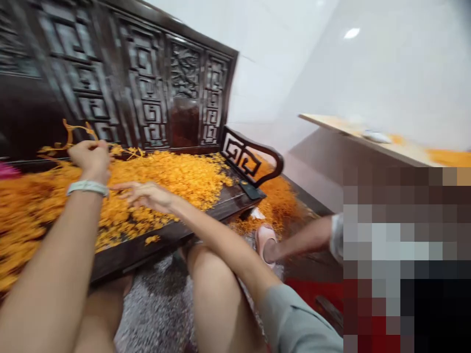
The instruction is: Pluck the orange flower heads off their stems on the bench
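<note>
My left hand [90, 158] is raised above the bench with its fingers closed. A thin, branching orange strand [69, 135] sticks up from behind the fist and appears to be gripped in it. Lower and to the right, my right hand [149, 195] reaches over the heap with fingers stretched out, seemingly holding nothing. Beneath both hands spreads a heap of small yellow-orange pieces [176, 171], flower-like in shape. It covers much of the seat of a dark carved wooden bench [235, 201]. Blur hides whether my right fingertips touch the pieces.
The bench's curved armrest [277, 164] rises at its right end. More orange material [275, 201] lies on the floor behind it. Another person's leg [305, 240] with a pink slipper [265, 240] is close by on the right. A pale tabletop [342, 127] bears orange bits.
</note>
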`<state>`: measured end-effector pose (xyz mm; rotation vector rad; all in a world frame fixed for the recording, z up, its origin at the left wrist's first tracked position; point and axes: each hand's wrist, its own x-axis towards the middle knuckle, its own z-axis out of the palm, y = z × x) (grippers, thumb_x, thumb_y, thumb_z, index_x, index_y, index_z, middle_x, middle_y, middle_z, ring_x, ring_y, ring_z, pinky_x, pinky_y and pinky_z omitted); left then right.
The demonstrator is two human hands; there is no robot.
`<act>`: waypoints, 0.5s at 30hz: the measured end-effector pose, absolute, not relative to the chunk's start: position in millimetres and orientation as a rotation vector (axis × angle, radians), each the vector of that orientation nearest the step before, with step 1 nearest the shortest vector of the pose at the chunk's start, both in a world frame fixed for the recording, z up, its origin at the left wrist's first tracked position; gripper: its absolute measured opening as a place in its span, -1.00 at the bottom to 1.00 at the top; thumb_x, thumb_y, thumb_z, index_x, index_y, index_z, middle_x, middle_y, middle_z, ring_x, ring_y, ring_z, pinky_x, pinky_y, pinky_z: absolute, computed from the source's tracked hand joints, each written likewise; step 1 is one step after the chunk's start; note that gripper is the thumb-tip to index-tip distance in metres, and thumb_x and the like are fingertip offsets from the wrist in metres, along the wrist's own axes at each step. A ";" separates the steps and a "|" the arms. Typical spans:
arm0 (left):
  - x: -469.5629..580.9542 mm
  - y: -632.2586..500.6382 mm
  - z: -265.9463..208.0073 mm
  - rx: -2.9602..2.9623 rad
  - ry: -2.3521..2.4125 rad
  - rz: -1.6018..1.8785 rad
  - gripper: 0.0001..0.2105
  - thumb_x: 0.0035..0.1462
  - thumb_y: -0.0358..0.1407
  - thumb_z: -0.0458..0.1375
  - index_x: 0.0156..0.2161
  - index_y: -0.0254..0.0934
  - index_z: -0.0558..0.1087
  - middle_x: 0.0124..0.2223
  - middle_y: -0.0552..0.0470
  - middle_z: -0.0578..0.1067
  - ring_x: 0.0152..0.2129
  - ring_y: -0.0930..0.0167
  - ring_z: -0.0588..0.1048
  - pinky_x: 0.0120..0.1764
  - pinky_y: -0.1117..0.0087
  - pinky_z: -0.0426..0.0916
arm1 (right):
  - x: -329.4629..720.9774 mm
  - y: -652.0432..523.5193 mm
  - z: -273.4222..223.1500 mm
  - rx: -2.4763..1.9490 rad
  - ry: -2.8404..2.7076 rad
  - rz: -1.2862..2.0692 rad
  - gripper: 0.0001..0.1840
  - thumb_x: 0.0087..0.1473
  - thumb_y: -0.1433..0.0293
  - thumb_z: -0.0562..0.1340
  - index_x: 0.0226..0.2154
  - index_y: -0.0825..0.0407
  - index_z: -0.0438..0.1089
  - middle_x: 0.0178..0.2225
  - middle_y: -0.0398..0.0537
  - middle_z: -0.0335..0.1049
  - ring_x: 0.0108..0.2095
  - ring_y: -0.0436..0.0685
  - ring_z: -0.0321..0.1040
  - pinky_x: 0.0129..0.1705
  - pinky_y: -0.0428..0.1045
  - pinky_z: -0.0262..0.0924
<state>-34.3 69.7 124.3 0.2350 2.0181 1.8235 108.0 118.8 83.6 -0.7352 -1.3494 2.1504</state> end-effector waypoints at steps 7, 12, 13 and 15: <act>-90.3 61.7 115.8 0.192 1.782 2.247 -0.81 0.32 -0.32 0.27 -0.33 -0.19 0.38 -0.48 0.12 0.45 -0.62 0.52 0.47 -0.56 0.55 0.44 | 100.6 152.1 49.3 -0.796 -1.296 2.178 -0.59 -0.07 0.28 0.49 -0.22 -0.09 0.33 -0.21 -0.20 0.63 -0.44 0.01 0.42 -0.46 -0.09 0.27; -92.7 98.6 101.1 0.358 1.576 2.145 -0.77 0.42 -0.33 0.20 -0.34 -0.22 0.36 -0.42 0.07 0.51 -0.63 0.51 0.49 -0.47 0.48 0.48 | 102.1 179.6 30.1 -0.728 -1.206 2.185 -0.53 -0.08 0.41 0.51 -0.16 -0.05 0.32 -0.16 -0.11 0.53 -0.27 0.03 0.47 -0.25 -0.05 0.36; -87.8 104.4 97.1 0.384 1.570 2.103 -0.77 0.42 -0.32 0.20 -0.33 -0.23 0.35 -0.42 0.07 0.52 -0.63 0.51 0.49 -0.46 0.48 0.48 | 101.9 181.0 29.6 -0.652 -1.204 2.235 -0.54 -0.04 0.32 0.52 -0.14 -0.05 0.34 -0.12 -0.08 0.53 -0.21 0.06 0.48 -0.18 -0.03 0.40; -76.2 113.9 88.0 0.468 1.598 1.983 -0.79 0.41 -0.32 0.20 -0.31 -0.23 0.34 -0.40 0.06 0.55 -0.62 0.50 0.50 -0.45 0.48 0.47 | 98.7 181.5 29.1 -0.528 -1.196 2.320 -0.51 0.00 0.13 0.54 -0.14 -0.05 0.39 -0.10 -0.07 0.52 -0.16 0.09 0.48 -0.11 0.01 0.43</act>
